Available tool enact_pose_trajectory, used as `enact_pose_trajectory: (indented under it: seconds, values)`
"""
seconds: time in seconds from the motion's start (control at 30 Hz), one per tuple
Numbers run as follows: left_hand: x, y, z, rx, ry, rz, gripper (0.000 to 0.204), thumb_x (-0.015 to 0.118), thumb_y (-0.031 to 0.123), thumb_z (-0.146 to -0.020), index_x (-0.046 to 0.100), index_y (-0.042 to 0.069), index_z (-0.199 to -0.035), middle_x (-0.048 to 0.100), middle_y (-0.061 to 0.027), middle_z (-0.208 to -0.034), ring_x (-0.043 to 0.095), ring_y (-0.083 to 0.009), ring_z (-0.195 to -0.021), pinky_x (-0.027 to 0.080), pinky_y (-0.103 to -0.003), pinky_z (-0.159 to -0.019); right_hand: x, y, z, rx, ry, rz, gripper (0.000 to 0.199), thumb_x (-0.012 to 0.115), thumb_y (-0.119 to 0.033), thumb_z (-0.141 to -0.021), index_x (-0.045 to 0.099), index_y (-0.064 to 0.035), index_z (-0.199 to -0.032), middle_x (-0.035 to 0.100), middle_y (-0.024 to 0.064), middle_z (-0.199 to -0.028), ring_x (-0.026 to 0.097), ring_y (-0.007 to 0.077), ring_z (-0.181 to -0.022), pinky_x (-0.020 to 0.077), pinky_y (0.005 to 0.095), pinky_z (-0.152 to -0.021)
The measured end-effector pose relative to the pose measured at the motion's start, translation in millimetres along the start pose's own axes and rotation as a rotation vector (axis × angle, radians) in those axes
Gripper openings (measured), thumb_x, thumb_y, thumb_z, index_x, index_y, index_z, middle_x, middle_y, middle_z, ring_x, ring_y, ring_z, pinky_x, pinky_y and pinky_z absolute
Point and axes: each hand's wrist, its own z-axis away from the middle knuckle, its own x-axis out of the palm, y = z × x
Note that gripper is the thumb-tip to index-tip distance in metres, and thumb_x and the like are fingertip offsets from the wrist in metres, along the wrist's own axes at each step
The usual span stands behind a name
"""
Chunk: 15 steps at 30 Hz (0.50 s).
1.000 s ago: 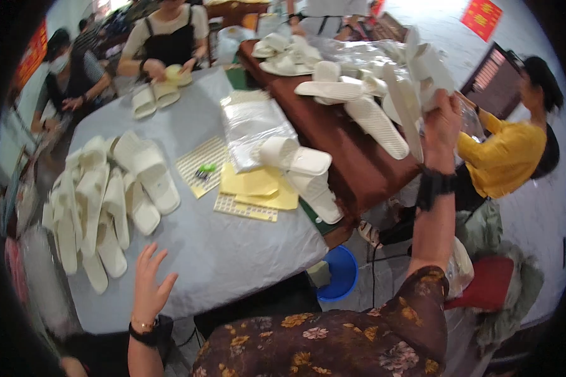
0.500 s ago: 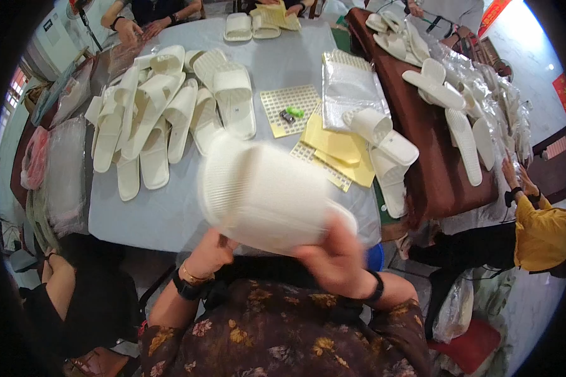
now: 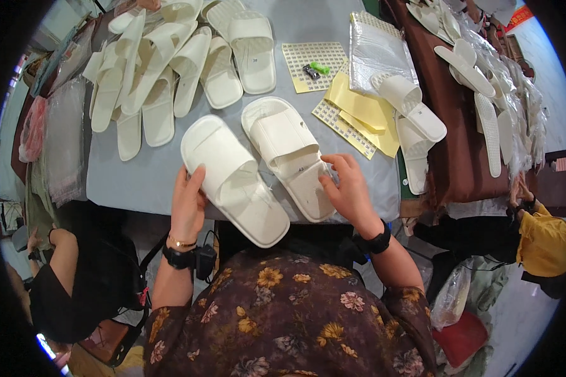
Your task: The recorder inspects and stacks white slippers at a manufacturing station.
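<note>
Two white slippers lie side by side before me, toes pointing away. My left hand [image 3: 190,204] grips the edge of the left slipper [image 3: 226,176], thumb on the side of its strap. The heel of this slipper sticks out past the table's near edge. The right slipper [image 3: 289,154] rests on the table and has a small printed mark on its insole. Beside its right edge is my right hand [image 3: 349,188], thumb and fingers apart, the fingertips at or very near the sole's rim.
White slippers [image 3: 160,63] are heaped at the far left of the grey table [image 3: 138,182]. On the right lie sticker sheets [image 3: 305,56], yellow paper [image 3: 358,103], a silvery bag [image 3: 383,56] and more slippers [image 3: 415,116]. A brown-covered surface [image 3: 449,144] adjoins; other people sit on both sides.
One slipper, held up and blurred by motion between my hands, has come down; two now lie side by side. My right hand has loosened its hold. The view has shifted nearer the table's front edge.
</note>
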Motion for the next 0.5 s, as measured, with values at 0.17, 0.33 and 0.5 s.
enact_pose_trajectory:
  seconds: [0.17,0.33,0.5]
  values:
    - [10,-20,-26,0.313,0.125,-0.29,0.065,0.058,0.015,-0.098,0.025,0.002,-0.153,0.035,-0.0155,-0.151,0.045,-0.0258,-0.131,0.04,-0.035,-0.105,16,-2,-1,-0.129,0.024,0.12,0.031,0.07,-0.005,-0.078,0.066,-0.0051,-0.109,0.06,0.0163,-0.108,0.055,0.0364,-0.102,0.0464,0.0428,-0.088]
    - [44,-14,-6,1.067,0.265,-1.258,0.049,0.063,0.007,-0.09,0.051,0.003,-0.137,0.042,-0.0185,-0.146,0.048,-0.0327,-0.127,0.037,-0.043,-0.108,26,-6,-8,-0.177,0.029,0.151,0.026,0.069,-0.004,-0.079,0.068,-0.0041,-0.105,0.061,0.0149,-0.105,0.057,0.0346,-0.098,0.0472,0.042,-0.086]
    - [68,-32,15,1.109,-0.228,-1.167,0.038,0.07,0.002,-0.08,0.063,0.002,-0.117,0.055,-0.0174,-0.13,0.055,-0.0331,-0.119,0.042,-0.043,-0.101,29,-8,-19,-0.134,-0.039,0.104,0.01,0.063,-0.004,-0.083,0.063,-0.0043,-0.093,0.06,0.0151,-0.091,0.06,0.0369,-0.085,0.0493,0.0435,-0.073]
